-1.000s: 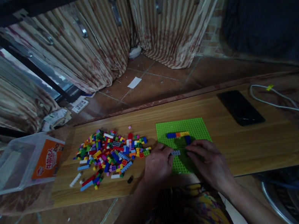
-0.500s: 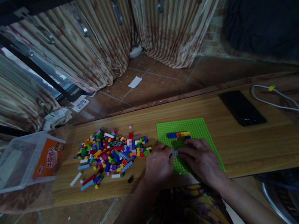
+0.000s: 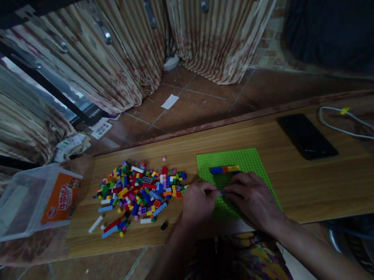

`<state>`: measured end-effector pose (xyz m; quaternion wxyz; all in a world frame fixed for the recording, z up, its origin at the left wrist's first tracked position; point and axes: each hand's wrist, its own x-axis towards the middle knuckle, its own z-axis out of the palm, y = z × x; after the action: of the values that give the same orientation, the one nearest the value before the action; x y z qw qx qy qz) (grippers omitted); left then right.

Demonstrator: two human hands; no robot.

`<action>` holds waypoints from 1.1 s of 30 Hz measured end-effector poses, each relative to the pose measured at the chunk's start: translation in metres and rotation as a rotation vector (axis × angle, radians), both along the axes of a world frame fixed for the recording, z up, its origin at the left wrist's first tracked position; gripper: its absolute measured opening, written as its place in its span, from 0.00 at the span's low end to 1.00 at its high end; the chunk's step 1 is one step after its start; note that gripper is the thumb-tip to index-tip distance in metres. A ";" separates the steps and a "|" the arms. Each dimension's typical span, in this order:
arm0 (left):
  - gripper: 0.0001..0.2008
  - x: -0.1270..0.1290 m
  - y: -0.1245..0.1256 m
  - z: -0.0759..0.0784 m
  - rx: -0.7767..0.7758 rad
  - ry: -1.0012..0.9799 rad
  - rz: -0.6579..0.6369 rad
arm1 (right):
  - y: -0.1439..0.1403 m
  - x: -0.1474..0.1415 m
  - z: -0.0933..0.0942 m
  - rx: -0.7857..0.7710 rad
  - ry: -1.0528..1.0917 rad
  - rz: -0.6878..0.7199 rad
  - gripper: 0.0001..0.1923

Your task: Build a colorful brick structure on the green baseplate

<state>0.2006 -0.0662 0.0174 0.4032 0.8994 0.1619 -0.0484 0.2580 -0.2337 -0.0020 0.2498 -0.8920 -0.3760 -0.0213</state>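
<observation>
Both our hands rest knuckles-up on the green baseplate (image 3: 244,159) at the bench's (image 3: 325,183) near edge, left hand (image 3: 198,204) and right hand (image 3: 253,200) fingertips meeting, pinching a small grey brick (image 3: 222,192) between them.

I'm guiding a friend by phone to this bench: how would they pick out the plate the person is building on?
On the long wooden board, look right of the loose pile of bricks and left of the black phone. There lies the green baseplate, flat and square, with the left hand and right hand meeting over its near edge. It alone is bright green and studded, carrying a short blue, red and yellow row of bricks.
</observation>
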 end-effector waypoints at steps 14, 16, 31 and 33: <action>0.07 0.011 -0.001 -0.005 -0.035 0.144 0.083 | 0.002 0.007 -0.007 -0.040 -0.052 0.090 0.09; 0.08 0.010 -0.002 -0.004 -0.006 0.131 0.073 | 0.001 0.007 -0.008 -0.062 -0.069 0.105 0.09; 0.11 -0.031 -0.017 -0.004 0.135 -0.192 0.087 | -0.001 -0.006 -0.007 0.070 -0.251 0.083 0.16; 0.12 -0.044 -0.012 -0.002 0.118 -0.263 0.130 | 0.010 -0.011 -0.002 0.113 -0.250 0.084 0.14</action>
<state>0.1567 -0.0782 0.0156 0.3697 0.9077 0.1681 0.1054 0.2468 -0.2233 -0.0037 0.2515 -0.8503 -0.4397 -0.1431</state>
